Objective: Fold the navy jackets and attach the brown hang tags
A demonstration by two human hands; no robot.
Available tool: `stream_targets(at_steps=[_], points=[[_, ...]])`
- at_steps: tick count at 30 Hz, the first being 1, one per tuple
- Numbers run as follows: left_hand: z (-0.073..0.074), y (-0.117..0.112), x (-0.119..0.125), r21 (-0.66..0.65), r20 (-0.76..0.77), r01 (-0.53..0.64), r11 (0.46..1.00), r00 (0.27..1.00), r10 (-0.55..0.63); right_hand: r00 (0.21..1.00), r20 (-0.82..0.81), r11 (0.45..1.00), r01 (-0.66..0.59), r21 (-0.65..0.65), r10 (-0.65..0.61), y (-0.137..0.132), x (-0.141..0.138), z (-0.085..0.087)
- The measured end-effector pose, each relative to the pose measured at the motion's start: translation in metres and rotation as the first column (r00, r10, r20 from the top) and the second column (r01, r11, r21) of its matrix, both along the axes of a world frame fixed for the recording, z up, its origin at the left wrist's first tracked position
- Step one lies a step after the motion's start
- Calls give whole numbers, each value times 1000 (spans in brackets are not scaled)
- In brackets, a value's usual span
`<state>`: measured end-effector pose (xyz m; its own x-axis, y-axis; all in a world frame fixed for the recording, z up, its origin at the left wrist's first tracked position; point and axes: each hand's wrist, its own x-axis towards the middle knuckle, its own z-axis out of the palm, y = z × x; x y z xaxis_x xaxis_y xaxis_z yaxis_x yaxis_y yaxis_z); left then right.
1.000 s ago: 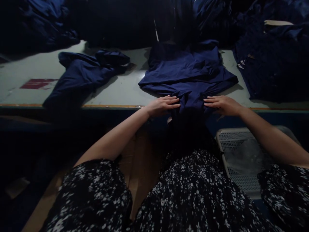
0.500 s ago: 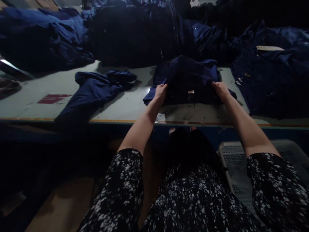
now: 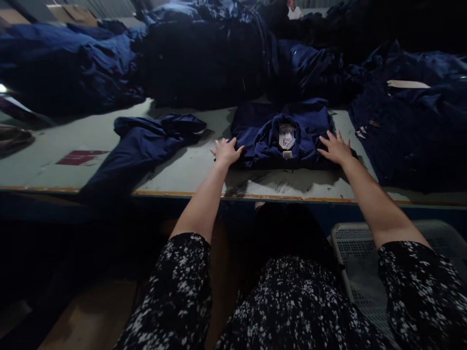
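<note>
Above a mesh crate (image 3: 359, 253), a person's left hand (image 3: 226, 151) and right hand (image 3: 337, 148) lie open, fingers spread, gripping nothing, just either side of a folded navy shirt (image 3: 262, 141) on a work table (image 3: 182, 182), its tag (image 3: 286, 136) showing at the collar, before heaps of navy garments (image 3: 204, 58).

The left arm (image 3: 201, 206) and right arm (image 3: 374, 206) reach forward and well apart. The left hand (image 3: 226, 151) and right hand (image 3: 337, 148) are open, palms down, with fingers spread.
</note>
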<state>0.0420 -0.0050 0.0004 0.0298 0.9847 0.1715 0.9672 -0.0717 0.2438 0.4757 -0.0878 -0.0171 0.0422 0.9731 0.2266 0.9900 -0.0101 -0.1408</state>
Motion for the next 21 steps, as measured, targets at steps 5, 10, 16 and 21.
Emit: stream_targets(at_steps=[5, 10, 16, 21], points=[[-24, -18, 2, -16, -43, 31, 999, 999, -32, 999, 43, 987, 10, -161, -3, -9, 5, -15], [-10, -34, 5, -42, -113, 1, 999, 994, -6, 999, 40, 974, 24, -226, -15, -19, 9, -5], [37, 15, 55, 128, 152, 275, 953, 944, -293, 985, -145, 988, -72, 135, 91, 34, -23, 28], [41, 65, 110, 53, 341, 364, 930, 868, -360, 944, -264, 973, -157, 170, 198, 99, -70, 37]])
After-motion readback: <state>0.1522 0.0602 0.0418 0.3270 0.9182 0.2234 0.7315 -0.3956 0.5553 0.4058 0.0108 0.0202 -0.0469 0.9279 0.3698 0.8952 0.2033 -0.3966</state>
